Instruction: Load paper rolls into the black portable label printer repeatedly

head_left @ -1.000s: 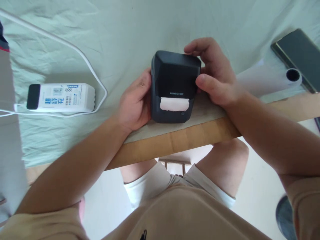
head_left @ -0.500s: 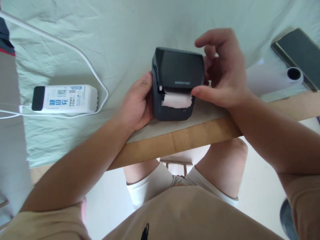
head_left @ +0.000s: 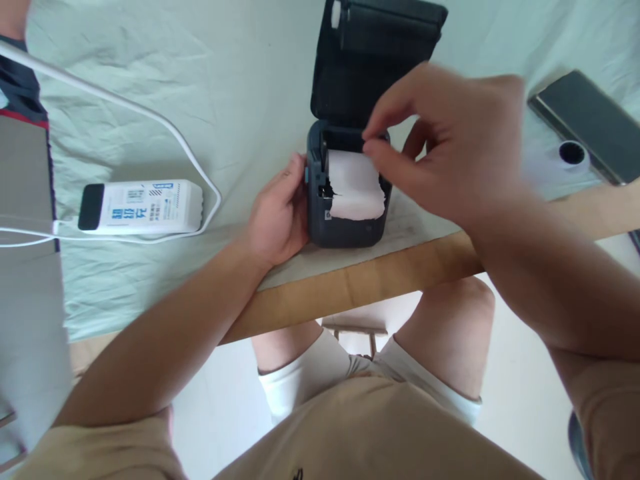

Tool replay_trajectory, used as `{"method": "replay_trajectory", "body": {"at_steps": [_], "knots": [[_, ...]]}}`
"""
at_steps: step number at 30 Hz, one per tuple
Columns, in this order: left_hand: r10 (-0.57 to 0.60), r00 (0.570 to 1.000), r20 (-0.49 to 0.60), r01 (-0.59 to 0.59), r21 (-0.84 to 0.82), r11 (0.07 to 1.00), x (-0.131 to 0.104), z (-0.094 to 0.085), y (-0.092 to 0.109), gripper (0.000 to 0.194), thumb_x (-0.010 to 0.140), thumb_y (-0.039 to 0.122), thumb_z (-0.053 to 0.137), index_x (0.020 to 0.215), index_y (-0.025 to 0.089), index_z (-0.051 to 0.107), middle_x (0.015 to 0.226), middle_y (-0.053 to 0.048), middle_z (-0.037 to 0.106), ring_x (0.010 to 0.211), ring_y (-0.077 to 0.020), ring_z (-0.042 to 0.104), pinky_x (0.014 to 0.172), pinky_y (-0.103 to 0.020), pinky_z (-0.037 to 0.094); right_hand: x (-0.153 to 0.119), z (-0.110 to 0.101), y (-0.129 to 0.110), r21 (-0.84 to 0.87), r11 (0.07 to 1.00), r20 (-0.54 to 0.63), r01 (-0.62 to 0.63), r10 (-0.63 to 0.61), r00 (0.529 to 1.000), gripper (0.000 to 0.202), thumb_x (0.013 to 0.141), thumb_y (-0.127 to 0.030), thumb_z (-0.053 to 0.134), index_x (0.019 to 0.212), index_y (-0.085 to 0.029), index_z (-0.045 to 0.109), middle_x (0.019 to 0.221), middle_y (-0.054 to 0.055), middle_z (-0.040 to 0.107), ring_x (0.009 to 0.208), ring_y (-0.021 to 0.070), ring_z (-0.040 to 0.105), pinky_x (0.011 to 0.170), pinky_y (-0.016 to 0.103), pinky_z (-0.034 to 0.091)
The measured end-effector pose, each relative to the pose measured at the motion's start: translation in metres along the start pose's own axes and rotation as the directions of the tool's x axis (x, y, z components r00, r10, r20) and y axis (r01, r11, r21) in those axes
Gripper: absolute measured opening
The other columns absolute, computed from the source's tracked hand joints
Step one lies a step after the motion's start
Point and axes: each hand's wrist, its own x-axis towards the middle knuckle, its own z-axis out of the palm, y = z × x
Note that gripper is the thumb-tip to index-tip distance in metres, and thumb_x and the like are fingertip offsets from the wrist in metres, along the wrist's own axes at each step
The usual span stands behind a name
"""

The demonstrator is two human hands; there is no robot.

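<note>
A small dark printer [head_left: 345,233] stands on the green cloth near the table's front edge, its lid [head_left: 340,80] swung up and back. Inside lies a white paper roll [head_left: 353,170], its torn end hanging over the front. My left hand [head_left: 280,217] is wrapped round the printer's left side. Over the right side of the open compartment is my right hand [head_left: 445,147], thumb and forefinger pinched together at the roll's upper right corner. Whether paper is between those fingertips is hidden; the hand is partly blurred.
A white power bank [head_left: 145,207] with a dark end lies at the left, a white cable [head_left: 165,120] curving round it. To the right are a white roll with a black core [head_left: 573,155] and a dark phone [head_left: 590,123]. The wooden table edge [head_left: 350,283] runs in front.
The printer's lid has gone from closed to open, exposing the paper roll. My right hand has moved from the printer's right side to above the compartment. My left hand keeps its hold.
</note>
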Motion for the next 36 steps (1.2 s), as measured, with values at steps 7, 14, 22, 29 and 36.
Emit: {"method": "replay_trajectory", "body": {"at_steps": [7, 14, 22, 29, 36], "knots": [[0.021, 0.996, 0.082, -0.033, 0.146, 0.989, -0.004, -0.004, -0.002, 0.02, 0.097, 0.037, 0.062, 0.096, 0.019, 0.07, 0.102, -0.006, 0.075, 0.122, -0.0302, 0.069, 0.097, -0.041, 0.06, 0.011, -0.007, -0.013, -0.226, 0.974, 0.32, -0.006, 0.08, 0.944, 0.043, 0.077, -0.028, 0.071, 0.12, -0.034, 0.066, 0.1, 0.003, 0.077, 0.081, 0.0305, 0.067, 0.074, 0.047, 0.051], [0.061, 0.99, 0.128, -0.082, 0.162, 0.983, -0.002, -0.009, -0.004, 0.024, 0.101, 0.037, 0.058, 0.093, 0.019, 0.071, 0.088, -0.003, 0.074, 0.104, -0.0261, 0.076, 0.077, -0.033, 0.064, -0.042, -0.009, 0.014, 0.611, 0.774, -0.193, -0.163, 0.345, 0.919, 0.025, 0.082, -0.03, 0.062, 0.106, -0.033, 0.069, 0.084, -0.001, 0.069, 0.05, 0.0137, 0.051, 0.038, 0.03, 0.031], [0.043, 0.995, 0.095, -0.055, 0.13, 0.99, -0.001, -0.005, -0.004, 0.024, 0.102, 0.033, 0.056, 0.091, 0.017, 0.071, 0.085, -0.002, 0.073, 0.109, -0.0267, 0.076, 0.086, -0.037, 0.064, -0.077, 0.022, 0.047, 0.375, 0.868, -0.18, -0.326, 0.413, 0.893, 0.023, 0.079, -0.03, 0.077, 0.097, -0.031, 0.063, 0.086, 0.0, 0.066, 0.07, 0.0191, 0.067, 0.063, 0.037, 0.057], [0.021, 0.997, 0.077, -0.034, 0.172, 0.984, -0.002, -0.003, -0.001, 0.026, 0.103, 0.033, 0.052, 0.09, 0.017, 0.068, 0.087, -0.001, 0.074, 0.113, -0.0274, 0.075, 0.089, -0.039, 0.066, -0.064, 0.018, 0.04, 0.009, 0.959, -0.153, -0.284, 0.282, 0.947, 0.047, 0.076, -0.028, 0.078, 0.12, -0.029, 0.061, 0.105, 0.005, 0.073, 0.092, 0.0274, 0.069, 0.087, 0.049, 0.057], [-0.001, 0.999, 0.046, -0.009, 0.213, 0.977, -0.002, -0.003, 0.0, 0.021, 0.101, 0.034, 0.058, 0.094, 0.017, 0.066, 0.101, -0.003, 0.075, 0.119, -0.0334, 0.073, 0.087, -0.042, 0.065, -0.114, -0.017, 0.076, -0.193, 0.955, -0.627, -0.226, 0.057, 0.777, 0.047, 0.086, -0.035, 0.07, 0.132, -0.035, 0.064, 0.123, 0.007, 0.066, 0.118, 0.0368, 0.064, 0.088, 0.052, 0.052]]}}
